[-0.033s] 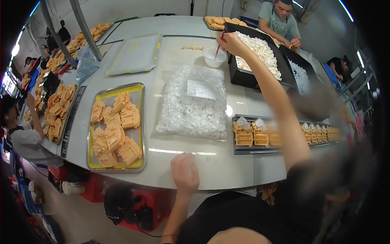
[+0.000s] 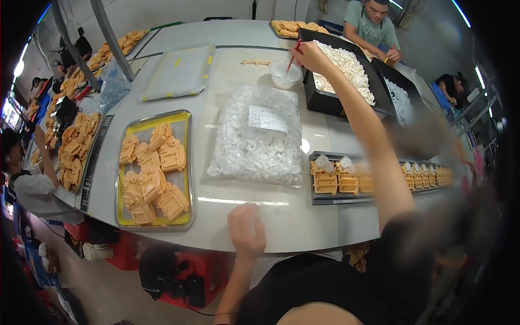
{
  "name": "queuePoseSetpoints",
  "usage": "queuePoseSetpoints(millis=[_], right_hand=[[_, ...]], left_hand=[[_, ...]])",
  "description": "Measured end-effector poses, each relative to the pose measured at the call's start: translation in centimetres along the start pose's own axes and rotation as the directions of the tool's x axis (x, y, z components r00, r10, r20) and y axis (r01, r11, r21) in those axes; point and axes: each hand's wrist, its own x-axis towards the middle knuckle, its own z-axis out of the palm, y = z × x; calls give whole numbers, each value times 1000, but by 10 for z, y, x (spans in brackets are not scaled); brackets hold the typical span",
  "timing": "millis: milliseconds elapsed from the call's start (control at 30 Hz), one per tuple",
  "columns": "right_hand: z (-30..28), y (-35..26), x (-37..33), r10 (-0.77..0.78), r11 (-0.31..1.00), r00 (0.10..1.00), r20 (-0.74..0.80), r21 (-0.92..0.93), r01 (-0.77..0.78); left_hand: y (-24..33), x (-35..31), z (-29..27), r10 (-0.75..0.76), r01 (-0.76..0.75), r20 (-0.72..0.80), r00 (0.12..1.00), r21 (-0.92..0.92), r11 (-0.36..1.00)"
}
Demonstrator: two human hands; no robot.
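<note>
- Datum: the clear bag point(image 2: 254, 154) of white plastic pieces is the clock centre, with 6 o'clock toward my body.
- Work position: the translucent bowl point(image 2: 283, 84) sits on the table point(image 2: 303, 227) at 1 o'clock, just beyond the bag. Its contents are too indistinct to identify.
- Right grip point(image 2: 311, 56): closed on a slim red stick point(image 2: 292, 60), which slants down to the bowl with its lower end at the bowl's inside.
- Left grip point(image 2: 246, 230): loosely curled at 6 o'clock, by the table's near edge. I cannot tell whether anything is enclosed.
- Stick control: I should hold the shaft lightly between fingertips and thumb, steering from the wrist. Excess pressure could tip the bowl, which looks light.
- Bowl support: neither hand visibly braces it. If it slides, the left grip is free enough, I judge, to steady the rim.
- Clearance, 2 o'clock: the black bin point(image 2: 319, 100) of white pieces stands near the bowl. I should hold my knuckles clear of its wall.
- Clearance, 4 o'clock: my right forearm crosses in front of the dark rack point(image 2: 325, 201) and hides some of its orange parts point(image 2: 325, 183). I should carry the elbow high to avoid brushing them.
- Clearance, 12 o'clock: a small beige frame piece point(image 2: 256, 63) lies left of the bowl. Sideways stick strokes should stop short of it.
</note>
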Motion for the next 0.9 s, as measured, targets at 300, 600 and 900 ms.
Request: queuePoseSetpoints(millis=[300,600,900], right_hand=[[19,19,12,64,990,991,116,-131,-49],[5,9,-14,71,985,990,-125,164,-50],[16,25,-34,193,942,936,-293,323,-93]], left_hand=[[-1,0,4,-17,16,70,997,17,1000],[-1,2,4,-52,53,67,996,-5,999],[-3,3,1,-45,50,82,996,-65,997]])
